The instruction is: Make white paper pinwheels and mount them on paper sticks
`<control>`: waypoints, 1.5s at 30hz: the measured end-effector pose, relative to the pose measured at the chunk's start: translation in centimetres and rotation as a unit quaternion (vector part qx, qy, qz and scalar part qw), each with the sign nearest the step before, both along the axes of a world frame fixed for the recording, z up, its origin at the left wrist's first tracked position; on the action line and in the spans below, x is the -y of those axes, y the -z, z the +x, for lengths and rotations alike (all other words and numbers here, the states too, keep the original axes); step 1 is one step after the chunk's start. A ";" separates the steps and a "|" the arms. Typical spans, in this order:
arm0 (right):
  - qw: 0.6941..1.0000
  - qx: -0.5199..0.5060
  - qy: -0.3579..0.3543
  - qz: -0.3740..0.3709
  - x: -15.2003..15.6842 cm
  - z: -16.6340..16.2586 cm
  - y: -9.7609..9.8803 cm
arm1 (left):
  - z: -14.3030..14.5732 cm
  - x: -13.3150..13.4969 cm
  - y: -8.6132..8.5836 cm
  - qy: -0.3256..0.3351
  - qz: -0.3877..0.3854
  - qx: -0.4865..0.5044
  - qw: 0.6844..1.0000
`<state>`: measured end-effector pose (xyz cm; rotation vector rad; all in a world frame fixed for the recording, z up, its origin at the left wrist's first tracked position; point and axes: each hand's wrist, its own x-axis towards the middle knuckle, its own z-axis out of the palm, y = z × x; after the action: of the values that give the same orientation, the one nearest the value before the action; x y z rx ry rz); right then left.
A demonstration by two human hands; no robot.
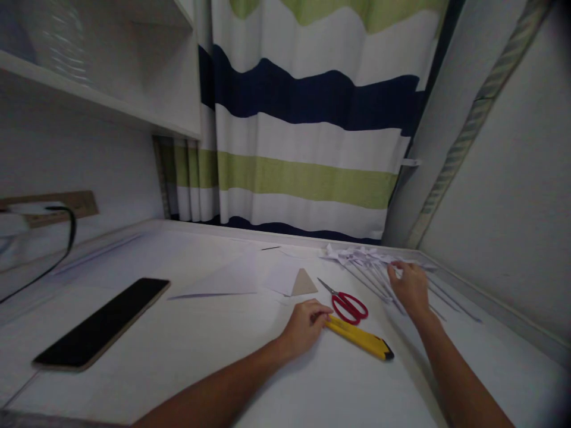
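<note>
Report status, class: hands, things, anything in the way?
Left hand grips long yellow black-ended cutter; right hand at white paper pieces with thin sticks, grip unclear. Possibly in the way: red-handled metal scissors close beside cutter.

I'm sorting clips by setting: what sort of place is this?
Probably a home or dormitory desk nook: a striped curtain hangs behind the white desktop, a shelf overhangs its left, and red-handled scissors lie on it.

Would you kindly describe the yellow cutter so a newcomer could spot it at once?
On the white table below the striped curtain, find the left hand. Touching it, just nearer than the scissors, is the yellow cutter: a straight bar with a black end, without their red loops.
</note>
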<state>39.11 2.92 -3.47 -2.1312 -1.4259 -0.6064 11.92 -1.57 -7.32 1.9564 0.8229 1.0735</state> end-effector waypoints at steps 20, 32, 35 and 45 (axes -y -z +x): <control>0.902 -0.065 -0.419 -0.081 3.9 -16.7 0.9 | -13.8 -5.4 -2.1 -0.227 0.087 -0.265 0.933; 0.934 -0.022 -0.261 -0.245 0.0 -20.4 0.7 | -18.7 -9.0 1.8 -0.313 0.044 -0.417 0.852; 0.938 -0.034 -0.197 -0.284 -3.4 -21.3 1.2 | -18.8 -9.1 2.1 -0.311 0.041 -0.433 0.845; 0.938 -0.106 -0.097 -0.314 -7.5 -22.0 2.7 | -18.9 -9.5 2.5 -0.323 0.073 -0.433 0.838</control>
<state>17.06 10.44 -6.17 -2.3713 -1.8414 0.1898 -6.99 7.94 -9.84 2.3669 2.0543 0.5238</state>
